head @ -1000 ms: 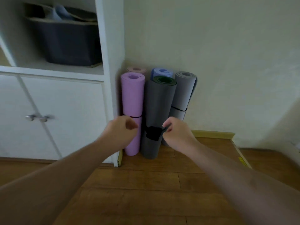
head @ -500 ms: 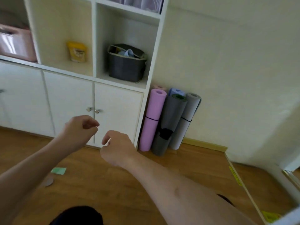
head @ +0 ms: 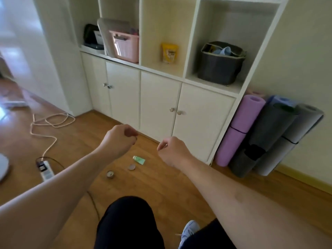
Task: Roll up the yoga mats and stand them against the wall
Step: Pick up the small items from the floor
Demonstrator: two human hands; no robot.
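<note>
Mats stowed, both hands free.
Left hand (head: 118, 139) and right hand (head: 171, 151) hang loosely curled, holding nothing, well apart from the rolled yoga mats (head: 265, 133) leaning against the wall (head: 296, 51) beside the cabinet (head: 179, 108). Looks done; I'd just check the dark mat's strap (head: 255, 151) is snug and the rolls lean stable.

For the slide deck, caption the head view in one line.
Rolled yoga mats stand in the corner beside the white cabinet; left hand and right hand hang empty, loosely curled.
</note>
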